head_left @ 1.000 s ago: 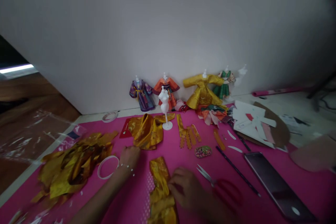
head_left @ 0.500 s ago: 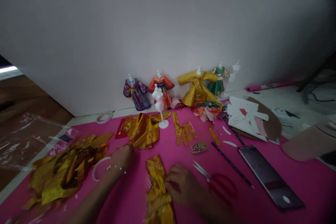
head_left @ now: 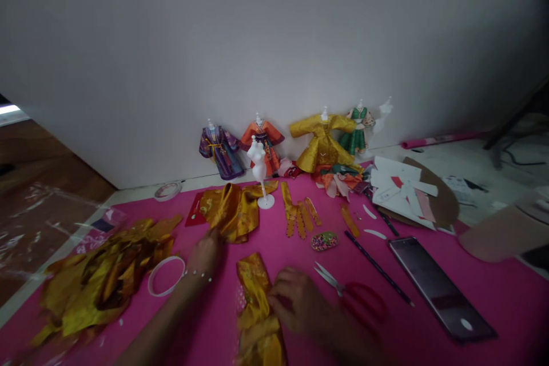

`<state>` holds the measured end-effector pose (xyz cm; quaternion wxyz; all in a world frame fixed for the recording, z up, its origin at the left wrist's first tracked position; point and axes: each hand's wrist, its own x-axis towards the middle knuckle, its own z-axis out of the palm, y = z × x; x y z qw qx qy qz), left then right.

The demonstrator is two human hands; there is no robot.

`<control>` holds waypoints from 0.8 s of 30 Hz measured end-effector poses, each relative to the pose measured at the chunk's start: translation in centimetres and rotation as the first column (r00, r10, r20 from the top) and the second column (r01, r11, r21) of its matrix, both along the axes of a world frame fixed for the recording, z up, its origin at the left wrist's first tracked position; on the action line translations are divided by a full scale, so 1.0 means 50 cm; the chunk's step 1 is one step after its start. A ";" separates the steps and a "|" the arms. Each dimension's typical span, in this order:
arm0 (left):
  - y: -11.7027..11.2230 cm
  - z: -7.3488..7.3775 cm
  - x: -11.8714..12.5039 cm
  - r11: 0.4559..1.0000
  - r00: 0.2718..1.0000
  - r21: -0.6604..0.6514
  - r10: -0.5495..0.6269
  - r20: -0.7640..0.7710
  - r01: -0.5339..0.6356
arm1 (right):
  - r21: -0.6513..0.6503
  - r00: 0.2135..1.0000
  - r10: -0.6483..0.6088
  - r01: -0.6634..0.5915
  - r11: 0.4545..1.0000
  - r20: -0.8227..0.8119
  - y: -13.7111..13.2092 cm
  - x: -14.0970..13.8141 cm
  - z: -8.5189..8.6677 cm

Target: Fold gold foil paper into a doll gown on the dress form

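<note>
My left hand point(head_left: 206, 254), a beaded bracelet at its wrist, is at the lower edge of a folded gold cloth point(head_left: 235, 211). Its fingers are bunched together, and their tips are too dim to show what is between them. My right hand point(head_left: 295, 300) has curled fingers closed at the right edge of a gold brocade piece point(head_left: 255, 283). This piece lies lengthwise in front of me, with a pink dotted patch point(head_left: 241, 297) at its left edge. Just right of my right hand lie scissors point(head_left: 341, 289) with red handles.
Gold scraps point(head_left: 98, 280) are heaped at left beside a white tape ring point(head_left: 151, 281). A small white mannequin point(head_left: 258, 168) stands mid-mat, with dressed doll forms along the wall. A bead case point(head_left: 325, 241), pencil point(head_left: 377, 267) and phone point(head_left: 441, 289) lie at right.
My left hand has shifted slightly right and its fingertips now reach the folded gold cloth's edge. The tape ring shows more fully. My right hand stays at the brocade piece.
</note>
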<state>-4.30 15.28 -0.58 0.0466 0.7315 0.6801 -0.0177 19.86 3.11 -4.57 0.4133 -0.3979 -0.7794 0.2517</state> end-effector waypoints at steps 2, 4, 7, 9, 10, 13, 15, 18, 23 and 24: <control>-0.001 -0.001 -0.008 1.000 1.000 0.006 0.000 0.024 0.000 | -0.001 1.000 0.002 -0.002 1.000 -0.003 0.000 0.000 0.001; -0.004 0.000 -0.014 1.000 0.999 0.010 0.010 0.033 -0.010 | -0.003 1.000 0.003 -0.003 1.000 -0.006 0.001 0.000 0.002; -0.013 0.001 -0.018 0.999 0.999 0.007 0.037 0.023 -0.037 | -0.005 1.000 0.006 -0.007 1.000 -0.006 0.001 -0.001 0.003; -0.017 0.000 -0.018 0.999 0.999 0.000 0.053 0.012 -0.053 | -0.006 1.000 0.012 -0.012 1.000 -0.005 0.000 -0.002 0.004; -0.018 -0.001 -0.018 0.998 0.998 -0.004 0.059 0.008 -0.059 | -0.006 1.000 0.013 -0.013 1.000 -0.003 -0.001 -0.002 0.004; -0.015 -0.008 -0.018 0.998 0.998 -0.022 0.067 0.013 -0.067 | -0.007 1.000 0.010 -0.010 1.000 -0.001 -0.001 -0.002 0.003; -0.013 -0.013 -0.020 0.997 0.997 -0.031 0.067 0.025 -0.066 | -0.006 1.000 0.008 -0.008 1.000 0.002 -0.001 -0.001 0.001; -0.015 -0.020 -0.027 0.998 0.998 -0.031 0.052 0.046 -0.051 | -0.010 1.000 0.004 -0.004 1.000 0.006 0.000 -0.001 -0.002; -0.028 -0.025 -0.044 0.999 0.998 -0.021 0.037 0.047 -0.036 | -0.018 1.000 0.011 -0.011 1.000 0.004 -0.001 -0.002 -0.002; -0.030 -0.026 -0.046 0.999 0.998 -0.017 0.037 0.040 -0.037 | -0.019 1.000 0.012 -0.011 1.000 0.004 -0.001 -0.002 -0.001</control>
